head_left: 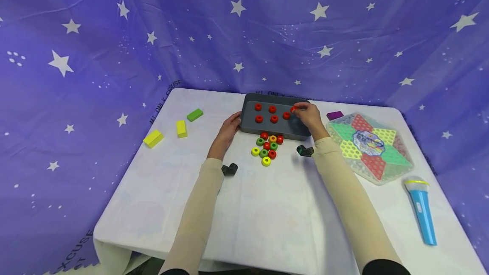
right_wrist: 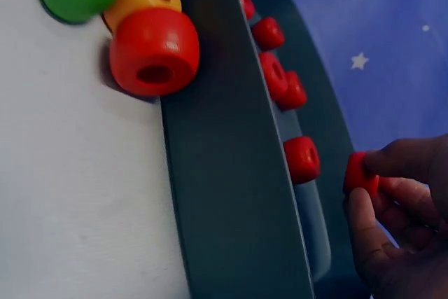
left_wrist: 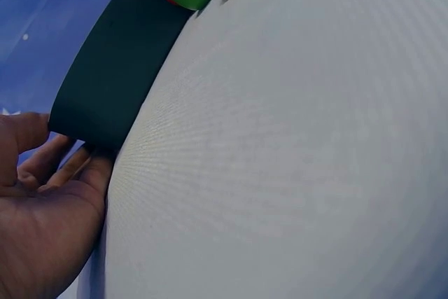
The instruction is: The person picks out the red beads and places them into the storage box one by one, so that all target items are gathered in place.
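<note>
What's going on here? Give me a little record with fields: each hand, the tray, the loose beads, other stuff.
left hand: fingers rest against the left end of the tray
right hand: pinches a red bead over the tray
tray: dark grey, five red beads inside
loose beads: red, green, yellow and orange, on the table in front of the tray
other: game board, blue toy microphone, yellow and green blocks

bead cluster [head_left: 266,147] blocks tray [head_left: 267,133] front; sides free

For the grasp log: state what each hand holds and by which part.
Right hand pinches a red bead by its sides, over the grey tray. Left hand holds nothing; its fingers touch the tray's left end.
</note>
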`<state>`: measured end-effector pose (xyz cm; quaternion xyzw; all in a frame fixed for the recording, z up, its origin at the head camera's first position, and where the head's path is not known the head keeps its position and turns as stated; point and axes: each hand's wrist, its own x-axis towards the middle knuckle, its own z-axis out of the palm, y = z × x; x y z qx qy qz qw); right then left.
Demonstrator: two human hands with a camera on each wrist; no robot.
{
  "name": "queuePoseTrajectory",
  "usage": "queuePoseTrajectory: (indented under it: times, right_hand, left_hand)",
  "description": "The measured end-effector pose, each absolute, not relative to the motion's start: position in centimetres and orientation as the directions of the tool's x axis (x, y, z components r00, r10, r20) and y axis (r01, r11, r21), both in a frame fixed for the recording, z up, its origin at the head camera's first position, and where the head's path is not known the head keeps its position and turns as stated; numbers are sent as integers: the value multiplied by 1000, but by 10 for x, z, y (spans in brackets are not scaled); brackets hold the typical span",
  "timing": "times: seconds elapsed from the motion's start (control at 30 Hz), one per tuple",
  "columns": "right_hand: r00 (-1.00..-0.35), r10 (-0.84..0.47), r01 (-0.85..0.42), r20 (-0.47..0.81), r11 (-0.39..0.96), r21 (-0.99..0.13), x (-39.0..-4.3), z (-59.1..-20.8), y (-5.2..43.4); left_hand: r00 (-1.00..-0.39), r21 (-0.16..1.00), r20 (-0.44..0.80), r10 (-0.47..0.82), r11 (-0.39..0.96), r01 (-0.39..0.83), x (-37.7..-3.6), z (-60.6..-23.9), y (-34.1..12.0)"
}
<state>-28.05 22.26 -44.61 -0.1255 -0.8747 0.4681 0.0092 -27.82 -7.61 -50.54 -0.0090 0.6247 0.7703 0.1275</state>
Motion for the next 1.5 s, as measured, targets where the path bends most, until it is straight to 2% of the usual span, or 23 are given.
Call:
queuePoseTrajectory:
  times: [0.33, 0.8, 1.23, 1.5]
  right_hand:
    - [-970, 229, 217, -84, 653, -726, -295, -455, 225]
    - [-974, 223, 195, -34, 759, -621, -302, -455, 223]
    - [-982, 184, 174, -46, 782, -598, -303, -454, 218]
    - [-984, 168, 171, -64, 764, -623, -300, -452, 220]
  left_hand:
    - [-963, 964, -182, 200, -155, -215, -273, -507, -73]
    - [-965, 964, -170, 197, -169, -205, -276, -504, -73]
    - [-964, 963, -174, 199, -171, -209, -277, -505, -78]
    - [-969, 965, -157, 192, -181, -192, -277, -505, -78]
